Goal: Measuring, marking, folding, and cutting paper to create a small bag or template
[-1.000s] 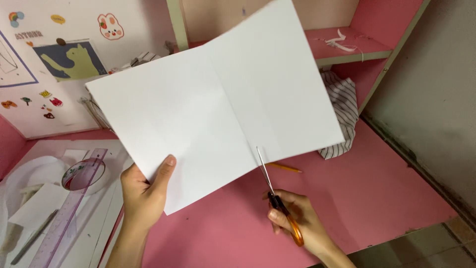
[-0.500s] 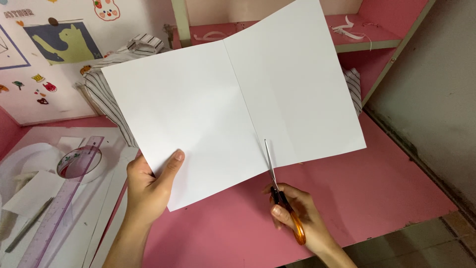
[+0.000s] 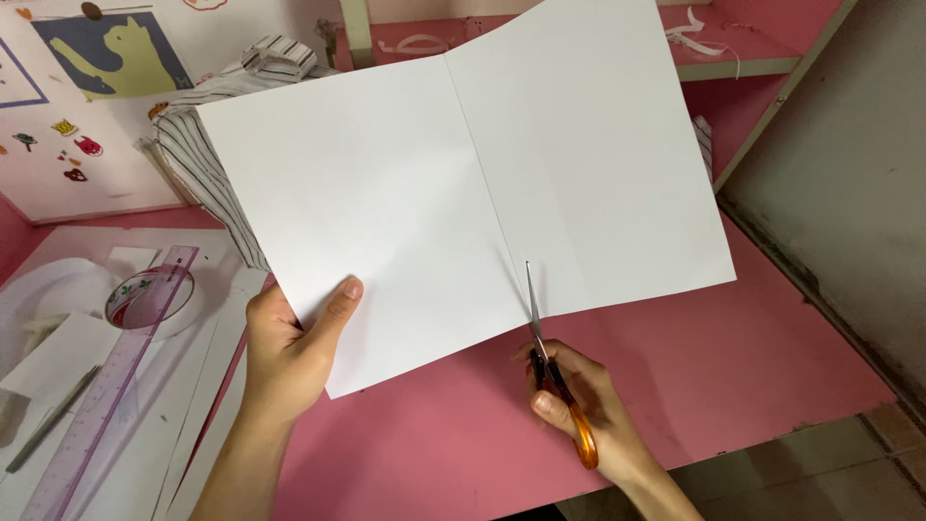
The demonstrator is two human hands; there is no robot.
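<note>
Head view showed the left hand [image 3: 289, 352] pinching the lower left corner of a large white paper sheet [image 3: 424, 183], thumb pressed flat on its front, fingers curled behind. That smooth, creased sheet was held above the matte pink desk [image 3: 733, 367]. At its bottom edge, on the crease, the right hand [image 3: 579, 405] gripped orange-handled scissors [image 3: 555, 371], fingers closed through the loops, thin metal blades biting into the paper. A translucent ruler [image 3: 106, 376] and tape roll [image 3: 149, 294] lay left.

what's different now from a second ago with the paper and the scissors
The scissors have cut a little farther up the fold of the white paper. The left hand still pinches the paper's lower edge, the right hand still works the scissors, and the pink desk is unchanged.
</note>
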